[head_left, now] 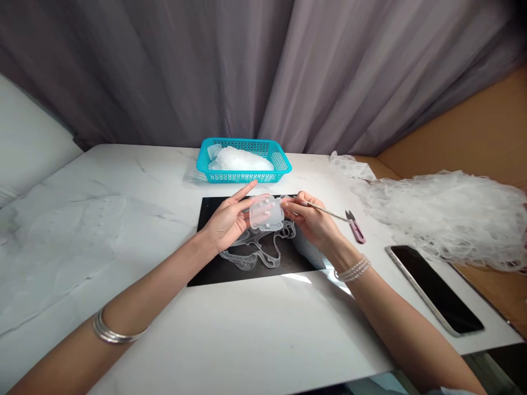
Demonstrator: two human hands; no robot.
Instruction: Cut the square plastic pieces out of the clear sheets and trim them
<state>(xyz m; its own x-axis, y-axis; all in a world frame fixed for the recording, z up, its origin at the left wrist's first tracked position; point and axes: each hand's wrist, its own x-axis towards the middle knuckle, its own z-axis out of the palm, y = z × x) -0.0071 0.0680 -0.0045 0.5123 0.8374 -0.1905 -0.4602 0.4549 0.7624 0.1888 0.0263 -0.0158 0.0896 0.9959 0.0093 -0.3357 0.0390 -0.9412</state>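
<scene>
My left hand (pixel 228 224) holds a small translucent square sheet (pixel 267 215) by its left side, with fingers behind it. Raised nubs and slots mark the sheet, whose exact kind I cannot tell. At its right edge, my right hand (pixel 313 220) has its fingers closed around a thin pale stick (pixel 327 210), the tip of which is hidden near the fingers. Whether those fingers also pinch the sheet is unclear. Below both hands, a curly translucent strip of scrap (pixel 269 262) lies on a black mat (pixel 206 274).
Behind the mat, a turquoise basket (pixel 239 176) holds white translucent pieces. Small pink-handled thread snips (pixel 356 229) lie on the right, near a phone (pixel 434 288). A large heap of translucent strips (pixel 453 219) fills the right side. Flat translucent sheets (pixel 61 241) lie left.
</scene>
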